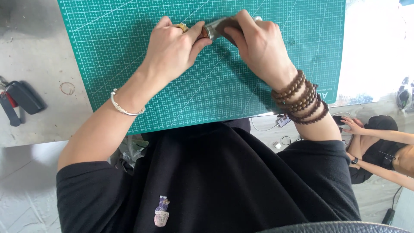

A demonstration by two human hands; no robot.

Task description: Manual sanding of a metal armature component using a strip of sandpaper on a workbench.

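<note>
Both my hands meet at the far middle of a green cutting mat (pixel 129 64) with a white grid. My left hand (pixel 172 49), with a gold ring and a silver bangle on the wrist, pinches the left end of a small object. My right hand (pixel 254 43), with brown bead bracelets wound around the wrist, grips a small silvery metal piece (pixel 213 28) with a dark brown part. My fingers hide most of the object, so its shape is unclear.
A grey worktop (pixel 39 47) surrounds the mat. A black and red tool (pixel 19 99) and a rubber band (pixel 67 88) lie at the left. Another person in black (pixel 379 146) sits low at the right, holding a phone. Cables lie on the floor near them.
</note>
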